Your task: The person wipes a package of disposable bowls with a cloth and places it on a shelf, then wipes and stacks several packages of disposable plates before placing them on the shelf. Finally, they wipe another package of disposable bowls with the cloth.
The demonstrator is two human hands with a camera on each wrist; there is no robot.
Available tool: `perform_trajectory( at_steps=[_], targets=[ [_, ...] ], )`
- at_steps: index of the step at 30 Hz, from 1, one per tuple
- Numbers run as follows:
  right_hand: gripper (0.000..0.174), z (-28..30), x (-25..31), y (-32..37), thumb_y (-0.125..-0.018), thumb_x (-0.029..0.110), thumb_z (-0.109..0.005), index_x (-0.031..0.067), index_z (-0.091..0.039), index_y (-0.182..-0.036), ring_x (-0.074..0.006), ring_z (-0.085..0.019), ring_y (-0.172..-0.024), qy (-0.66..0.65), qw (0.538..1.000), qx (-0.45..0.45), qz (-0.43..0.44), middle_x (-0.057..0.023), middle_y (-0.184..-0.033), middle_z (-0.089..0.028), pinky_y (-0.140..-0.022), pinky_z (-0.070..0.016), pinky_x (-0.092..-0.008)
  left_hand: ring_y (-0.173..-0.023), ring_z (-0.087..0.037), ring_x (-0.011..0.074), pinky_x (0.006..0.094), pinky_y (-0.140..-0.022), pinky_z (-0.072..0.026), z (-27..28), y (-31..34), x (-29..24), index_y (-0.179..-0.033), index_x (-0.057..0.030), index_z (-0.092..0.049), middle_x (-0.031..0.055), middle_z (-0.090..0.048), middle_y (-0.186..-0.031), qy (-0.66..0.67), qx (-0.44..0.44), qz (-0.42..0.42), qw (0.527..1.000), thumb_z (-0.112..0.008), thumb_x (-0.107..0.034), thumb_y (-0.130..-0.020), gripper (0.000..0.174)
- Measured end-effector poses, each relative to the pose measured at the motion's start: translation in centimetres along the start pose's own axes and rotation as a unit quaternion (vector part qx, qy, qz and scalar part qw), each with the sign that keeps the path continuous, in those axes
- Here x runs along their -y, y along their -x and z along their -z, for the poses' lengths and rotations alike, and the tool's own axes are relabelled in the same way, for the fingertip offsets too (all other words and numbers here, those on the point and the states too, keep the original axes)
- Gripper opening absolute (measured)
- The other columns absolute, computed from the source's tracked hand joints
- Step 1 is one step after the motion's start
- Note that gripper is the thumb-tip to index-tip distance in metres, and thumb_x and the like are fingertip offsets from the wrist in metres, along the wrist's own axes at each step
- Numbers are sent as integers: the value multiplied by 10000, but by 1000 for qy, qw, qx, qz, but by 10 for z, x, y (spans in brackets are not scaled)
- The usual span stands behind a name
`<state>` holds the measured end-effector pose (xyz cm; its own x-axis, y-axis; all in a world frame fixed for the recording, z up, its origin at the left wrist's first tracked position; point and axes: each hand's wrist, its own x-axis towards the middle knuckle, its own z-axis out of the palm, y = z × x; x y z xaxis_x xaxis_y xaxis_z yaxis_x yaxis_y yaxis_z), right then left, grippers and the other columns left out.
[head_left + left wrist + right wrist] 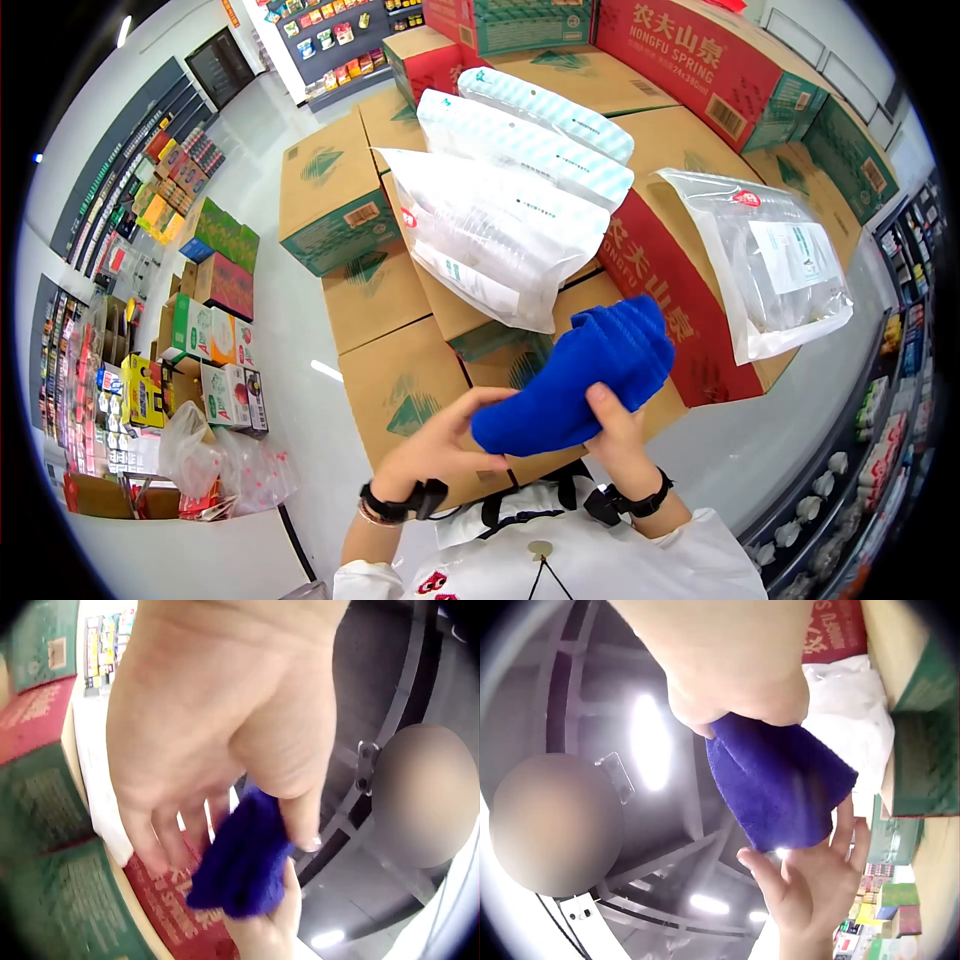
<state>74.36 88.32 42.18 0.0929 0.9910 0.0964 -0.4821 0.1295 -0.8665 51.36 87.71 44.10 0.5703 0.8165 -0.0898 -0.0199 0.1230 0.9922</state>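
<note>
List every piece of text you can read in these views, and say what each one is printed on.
"农夫山泉" and "NONGFU SPRING": on the top-right red carton in the head view.
"农夫山泉": running down the red side of the middle carton; the smaller print beside it is too blurred to read.
White labels on the clear bags: too small to read.
Shelf goods: blurred.
Blue cloth: no text.
</note>
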Motion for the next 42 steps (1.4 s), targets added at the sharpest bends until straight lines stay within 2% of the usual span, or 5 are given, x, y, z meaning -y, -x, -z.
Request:
perform_trajectory(
  at_steps=[3,8,19,35,42],
  targets=[
    [753,7,21,-20,-888,340,-677,-35,-401,-1479,-275,-649,-1116,-88,993,16,-81,-183,-1275,-619,-947,-547,-389,-1332,-532,255,400,-1081,-448,55,-13,21,-1435,-32,-473,134,-527,-1458,137,-43,-153,978,-708,-246,-972,561],
    [785,18,14,-30,-847,263,-684,-17,-368,-1509,-271,-627,-1155,-62,989,31,-127,-182,-1348,-585,-982,-526,-387,-1379,-473,262,398,-1091,-430,127,-51,32,-1460,-75,-452,110,-481,-1514,-93,-367,-130,916,-462,-274,-1081,429],
    [974,3,-7,-53,-826,149,-686,21,-138,-1621,-259,-444,-1403,-28,991,75,-106,-166,-1565,-395,-1177,-332,-405,-1502,-300,274,425,-1241,-193,156,-138,63,-1553,-19,-329,148,-338,-1607,-24,-379,-206,902,-307,-512,-1097,672],
    [860,7,1,-7,-836,166,-724,-54,-299,-1550,-229,-533,-1279,43,967,203,-150,-131,-1385,-554,-1134,-372,-386,-1310,-506,228,368,-1125,-356,53,78,14,-1399,17,-521,136,-565,-1378,-162,-523,-94,832,-448,-251,-1072,430],
    [569,1,-42,12,-906,79,-661,-11,-482,-1439,-165,-602,-1149,61,923,227,-306,-87,-1265,-646,-1027,-468,-327,-1174,-586,220,366,-1033,-448,8,147,93,-1349,-6,-560,119,-628,-1266,-176,-586,47,790,-558,-140,-1022,354]
  ],
)
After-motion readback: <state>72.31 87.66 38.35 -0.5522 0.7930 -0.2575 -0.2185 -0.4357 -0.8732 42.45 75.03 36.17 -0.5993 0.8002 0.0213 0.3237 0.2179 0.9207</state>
